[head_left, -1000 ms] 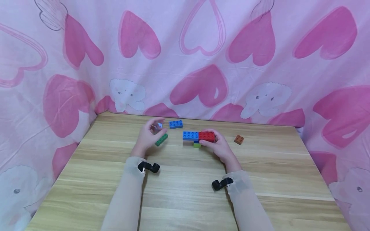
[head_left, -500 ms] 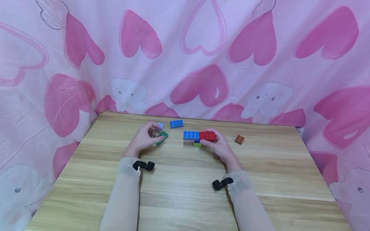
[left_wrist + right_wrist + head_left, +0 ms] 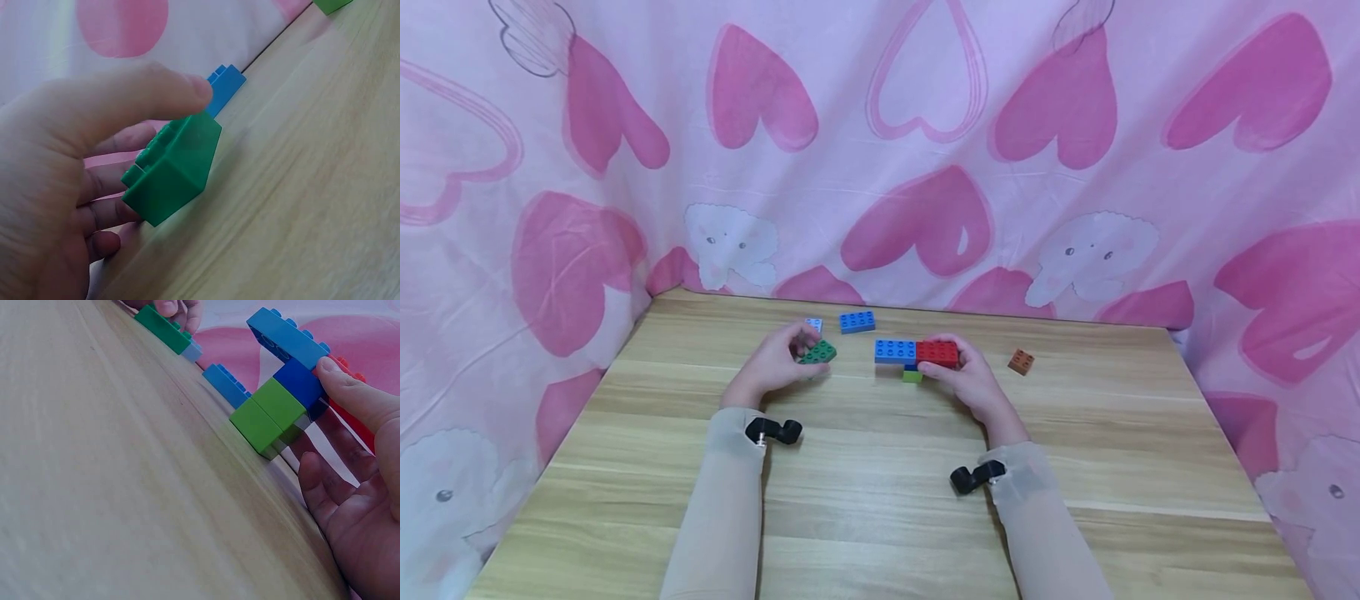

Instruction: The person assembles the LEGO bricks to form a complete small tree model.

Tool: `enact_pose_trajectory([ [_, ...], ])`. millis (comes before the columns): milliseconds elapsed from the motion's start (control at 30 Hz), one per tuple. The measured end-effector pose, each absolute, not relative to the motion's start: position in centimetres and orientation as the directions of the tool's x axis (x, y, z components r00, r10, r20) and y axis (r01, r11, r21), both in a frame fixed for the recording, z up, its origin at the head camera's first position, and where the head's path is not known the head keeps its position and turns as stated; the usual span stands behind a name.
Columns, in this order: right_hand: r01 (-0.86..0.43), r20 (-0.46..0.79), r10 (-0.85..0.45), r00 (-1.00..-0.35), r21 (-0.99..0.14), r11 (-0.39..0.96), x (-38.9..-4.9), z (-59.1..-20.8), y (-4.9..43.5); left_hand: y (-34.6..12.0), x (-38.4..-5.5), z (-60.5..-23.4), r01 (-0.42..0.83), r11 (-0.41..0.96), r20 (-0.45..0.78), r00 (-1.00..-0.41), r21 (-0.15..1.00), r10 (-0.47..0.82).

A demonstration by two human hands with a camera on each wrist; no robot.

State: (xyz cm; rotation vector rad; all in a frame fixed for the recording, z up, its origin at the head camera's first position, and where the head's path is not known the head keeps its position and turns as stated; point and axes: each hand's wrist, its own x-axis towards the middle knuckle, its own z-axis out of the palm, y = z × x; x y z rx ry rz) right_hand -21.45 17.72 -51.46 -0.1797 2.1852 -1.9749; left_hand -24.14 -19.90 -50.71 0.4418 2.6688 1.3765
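A green studded toy brick [image 3: 175,169] lies between the thumb and fingers of my left hand [image 3: 773,362], which pinches it close over the table. On the right, my right hand [image 3: 966,375] grips a small brick build by its red brick [image 3: 937,354], thumb in front and fingers behind. Beside the red brick, a blue brick [image 3: 895,352] juts out to the left. Under them sit a dark blue brick [image 3: 299,381] and lime green bricks [image 3: 265,419], lowest at the tabletop in the right wrist view.
Behind the two hands, a loose blue brick [image 3: 857,322] lies near the table's back edge. A pale blue brick [image 3: 815,323] shows just past my left fingers. To the right of my right hand is a brown brick [image 3: 1021,362]. A pink heart-patterned curtain [image 3: 917,225] borders the wooden table [image 3: 880,500].
My left hand has drawn back slightly left and taken the green brick between thumb and fingers, turning it a little. My right hand and its build stay where they were.
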Motion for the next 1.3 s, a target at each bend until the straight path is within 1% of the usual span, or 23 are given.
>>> enact_pose_trajectory([
  [233,0.041,-0.065,-0.215,-0.974,-0.992,0.116,-21.45,-51.44,17.73,-19.96,-24.22,-50.92,0.215,0.565,0.031,-0.948,0.797,0.317],
  [1067,0.031,-0.052,-0.219,-0.974,-0.995,0.099,-21.72,-51.61,17.82,-19.7,-24.0,-50.49,0.181,0.555,-0.001,-0.951,0.812,0.311],
  [1300,0.035,-0.058,-0.22,-0.974,-0.994,0.106,-21.62,-51.59,17.78,-19.78,-23.92,-50.69,0.19,0.557,0.005,-0.948,0.808,0.317],
])
